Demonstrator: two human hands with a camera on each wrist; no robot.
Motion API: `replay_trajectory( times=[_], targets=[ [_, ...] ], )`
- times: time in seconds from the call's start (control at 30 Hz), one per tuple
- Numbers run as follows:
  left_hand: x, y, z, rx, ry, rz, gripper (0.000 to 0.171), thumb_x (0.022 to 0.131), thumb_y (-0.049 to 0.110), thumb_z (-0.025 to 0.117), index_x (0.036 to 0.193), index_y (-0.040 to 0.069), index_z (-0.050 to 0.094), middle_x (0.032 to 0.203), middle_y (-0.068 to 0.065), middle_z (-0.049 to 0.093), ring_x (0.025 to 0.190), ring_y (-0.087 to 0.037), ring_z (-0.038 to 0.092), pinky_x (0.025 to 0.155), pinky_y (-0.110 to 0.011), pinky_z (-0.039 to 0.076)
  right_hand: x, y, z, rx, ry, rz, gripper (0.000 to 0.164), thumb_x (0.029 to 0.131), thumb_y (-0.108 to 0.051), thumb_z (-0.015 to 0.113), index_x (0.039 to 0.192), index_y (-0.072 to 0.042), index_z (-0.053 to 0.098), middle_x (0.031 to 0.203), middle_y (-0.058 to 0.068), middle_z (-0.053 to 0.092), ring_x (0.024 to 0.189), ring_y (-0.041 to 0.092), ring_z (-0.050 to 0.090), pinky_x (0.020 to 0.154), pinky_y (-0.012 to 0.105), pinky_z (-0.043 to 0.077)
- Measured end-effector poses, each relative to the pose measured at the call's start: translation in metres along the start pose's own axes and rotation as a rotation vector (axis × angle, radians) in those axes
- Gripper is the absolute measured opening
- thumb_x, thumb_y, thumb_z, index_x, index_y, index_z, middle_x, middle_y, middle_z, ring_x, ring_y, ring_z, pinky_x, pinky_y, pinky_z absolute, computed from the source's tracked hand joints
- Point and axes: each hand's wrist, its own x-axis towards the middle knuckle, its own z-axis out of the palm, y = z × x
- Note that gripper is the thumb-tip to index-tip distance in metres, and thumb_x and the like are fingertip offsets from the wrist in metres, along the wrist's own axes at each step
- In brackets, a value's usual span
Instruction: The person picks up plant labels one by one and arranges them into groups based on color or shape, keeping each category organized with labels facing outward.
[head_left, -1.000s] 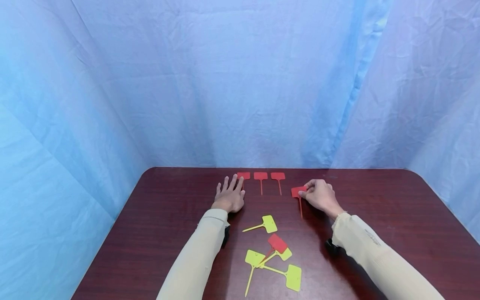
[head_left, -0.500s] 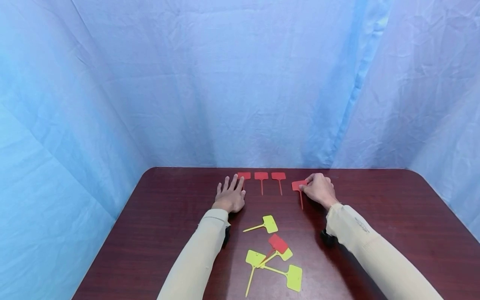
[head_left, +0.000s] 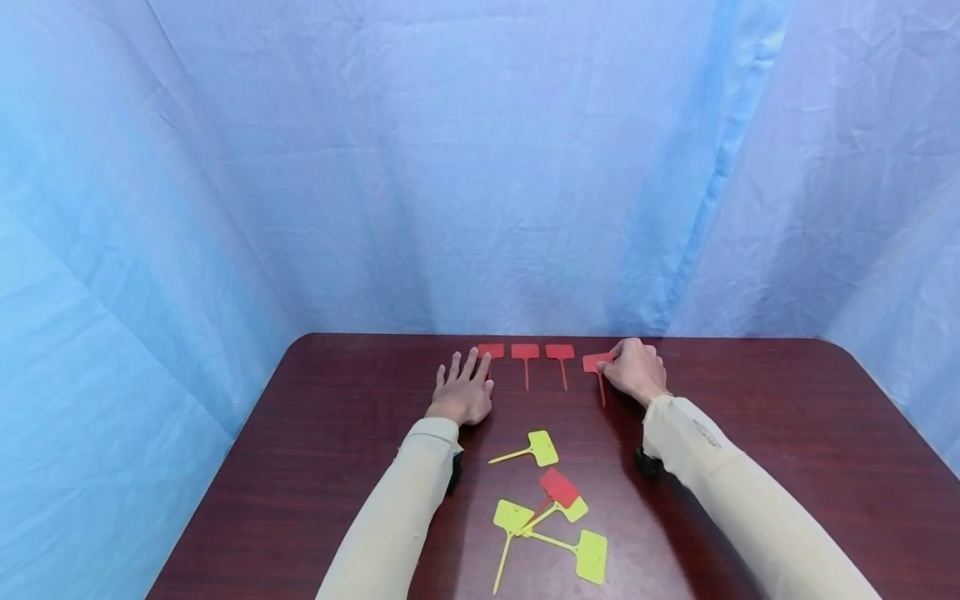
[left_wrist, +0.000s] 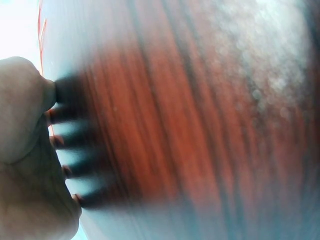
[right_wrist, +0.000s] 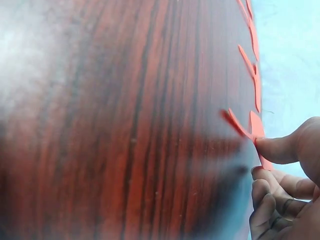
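My right hand (head_left: 636, 369) pinches a red T-shaped plant label (head_left: 597, 362) by its head, thumb on top, with the stem pointing toward me. In the right wrist view the pinched label (right_wrist: 256, 131) is tilted over the table. To its left, a row of red labels lies near the far edge: a right one (head_left: 559, 352), a middle one (head_left: 525, 352) and a left one (head_left: 491, 351). My left hand (head_left: 462, 392) rests with spread fingers on the table, its fingertips overlapping the left label, whose stem is partly hidden.
Nearer me lies a yellow label (head_left: 543, 448) on its own. Below it, a red label (head_left: 558, 487) crosses several yellow labels (head_left: 591, 557) in a loose pile. The dark wood table (head_left: 337, 475) ends at blue curtains (head_left: 480, 167) behind and at the side.
My right hand has moved the red label away from me, up toward the line of the row. The left hand and the other labels have stayed in place.
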Motion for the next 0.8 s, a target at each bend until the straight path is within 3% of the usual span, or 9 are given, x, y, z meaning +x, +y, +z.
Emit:
replay_trajectory(
  times=[0.8],
  targets=[
    [0.002, 0.0, 0.001, 0.0, 0.008, -0.003, 0.057, 0.112, 0.033, 0.029, 0.165, 0.021, 0.014, 0.171, -0.004, 0.006, 0.156, -0.031, 0.001, 0.124, -0.053, 0.004, 0.015, -0.004, 0.003, -0.024, 0.012, 0.08, 0.031, 0.097, -0.024, 0.069, 0.111, 0.003, 0.071, 0.112, 0.026, 0.069, 0.098, 0.049, 0.065, 0.082, 0.059, 0.052]
  ],
)
